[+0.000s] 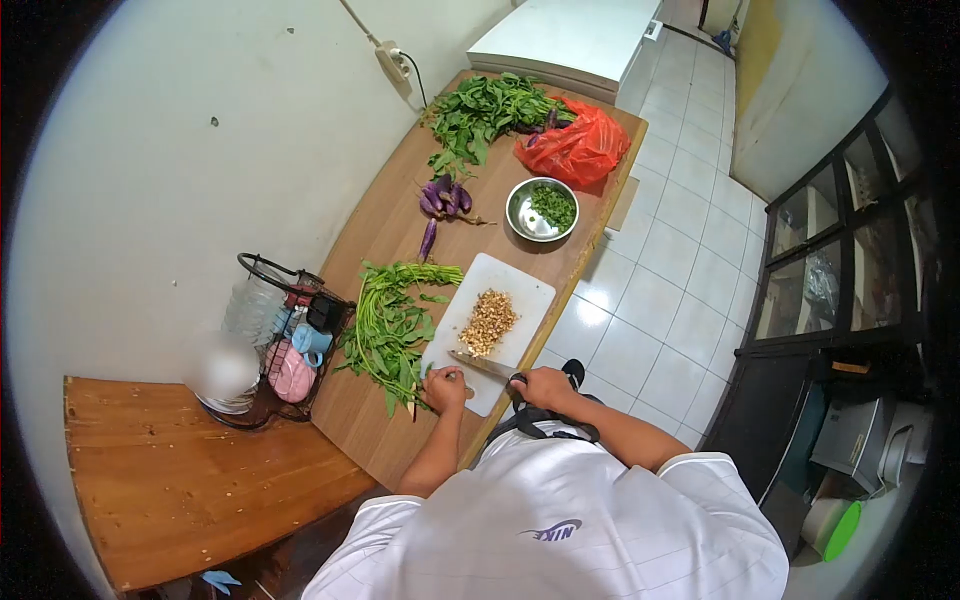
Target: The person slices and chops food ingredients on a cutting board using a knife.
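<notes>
My right hand (543, 388) is wrapped round the dark handle of a knife (482, 364), whose blade lies across the near part of a white cutting board (535, 292). A pile of chopped light-brown pieces (489, 322) sits on the board beyond the blade. At the board's near left edge, my left hand (443, 389) has its fingers curled together; what they hold, if anything, is too small to make out. Leafy green stems (385, 335) lie left of the board, next to my left hand.
Beyond the board are a metal bowl (541, 210) of chopped greens, purple eggplants (445, 198), a red plastic bag (575, 148) and more leafy greens (480, 115). A black dish rack (325, 345) with cups stands at the left. A glass-door cabinet (845, 240) is on the right.
</notes>
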Motion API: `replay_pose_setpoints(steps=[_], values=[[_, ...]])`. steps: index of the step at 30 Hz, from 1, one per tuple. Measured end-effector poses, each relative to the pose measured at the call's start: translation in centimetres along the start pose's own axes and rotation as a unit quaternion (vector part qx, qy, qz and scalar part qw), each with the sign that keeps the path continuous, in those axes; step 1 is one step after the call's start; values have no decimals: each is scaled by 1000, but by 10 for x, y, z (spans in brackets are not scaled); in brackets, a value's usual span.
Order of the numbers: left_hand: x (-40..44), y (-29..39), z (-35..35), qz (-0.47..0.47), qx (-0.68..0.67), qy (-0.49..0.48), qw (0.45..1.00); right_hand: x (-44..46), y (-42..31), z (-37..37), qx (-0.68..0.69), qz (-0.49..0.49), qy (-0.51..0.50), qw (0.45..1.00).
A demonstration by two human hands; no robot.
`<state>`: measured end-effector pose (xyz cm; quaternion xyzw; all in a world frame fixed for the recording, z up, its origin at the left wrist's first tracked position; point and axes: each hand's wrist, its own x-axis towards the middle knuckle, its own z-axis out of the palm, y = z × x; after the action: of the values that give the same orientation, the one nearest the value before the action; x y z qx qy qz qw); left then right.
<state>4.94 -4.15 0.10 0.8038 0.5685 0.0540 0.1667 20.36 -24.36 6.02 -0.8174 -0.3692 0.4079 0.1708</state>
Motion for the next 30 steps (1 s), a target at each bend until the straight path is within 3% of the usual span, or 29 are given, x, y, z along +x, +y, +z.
replay_pose_setpoints(steps=[7, 9, 14, 17, 23, 24, 26, 27, 28, 30], values=[[13, -2, -1, -34, -10, -45, 998, 24, 11, -1, 59, 41, -72, 995], [25, -19, 20, -50, -150, -22, 987, 29, 12, 3, 52, 38, -82, 995], [35, -2, 17, -125, -134, -30, 983, 50, 9, 16, 46, 25, -73, 996], [35, 2, 15, -139, -55, -15, 989, 37, -9, -5, 45, 22, -97, 994], [42, -6, 18, -179, -154, -64, 970, 51, 7, -3, 112, -17, -110, 987], [41, -2, 16, -156, -155, -54, 974, 48, 11, -6, 147, -8, -108, 983], [42, 3, 9, -127, -153, -44, 979, 43, 25, -7, 211, 64, -203, 954], [40, 6, 9, -69, -105, -13, 992, 38, 29, -10, 243, 104, -231, 936], [36, 11, 7, -13, -56, 19, 998, 29, 36, -10, 244, 107, -228, 937], [33, 14, 5, -14, -49, 26, 998, 15, 48, -14, 234, 93, -199, 947]])
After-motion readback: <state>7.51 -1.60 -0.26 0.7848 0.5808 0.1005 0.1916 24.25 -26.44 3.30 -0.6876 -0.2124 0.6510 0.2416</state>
